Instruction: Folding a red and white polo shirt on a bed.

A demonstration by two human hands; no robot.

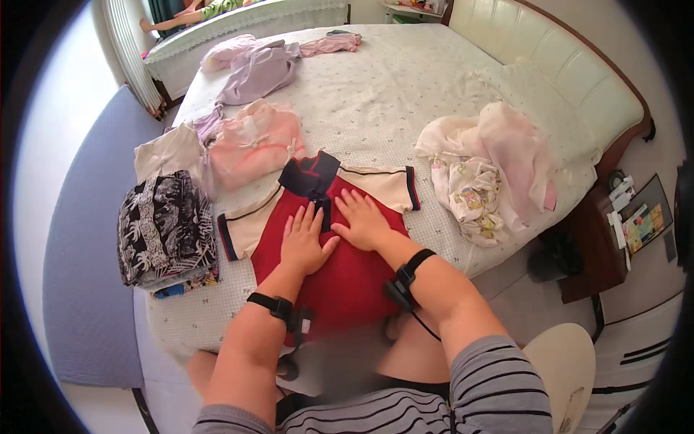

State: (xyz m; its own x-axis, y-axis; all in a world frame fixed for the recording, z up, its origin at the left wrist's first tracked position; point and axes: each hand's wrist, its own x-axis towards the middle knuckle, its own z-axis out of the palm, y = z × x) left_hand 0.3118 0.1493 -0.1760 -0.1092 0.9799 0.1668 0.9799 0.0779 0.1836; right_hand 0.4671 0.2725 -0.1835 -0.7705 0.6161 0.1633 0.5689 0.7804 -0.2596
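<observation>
A red polo shirt [347, 287] with a navy collar and cream short sleeves lies spread on the bed, collar away from me. My left hand [308, 238] rests flat on its chest, just left of the navy button placket, fingers apart. On the other side of the placket, my right hand [362, 219] also lies flat with spread fingers. Neither hand grips the cloth. The shirt's lower edge is partly hidden by my forearms and a blurred patch near my lap.
Folded black-and-white patterned clothes [165, 228] are stacked left. Pink garments [257, 144] lie behind them, lilac clothing [260, 73] farther back. Crumpled pale clothes [471, 184] lie right. A wooden nightstand [593, 255] and a dark bin [553, 260] stand beside the bed. Another person's legs [173, 23] show at far left.
</observation>
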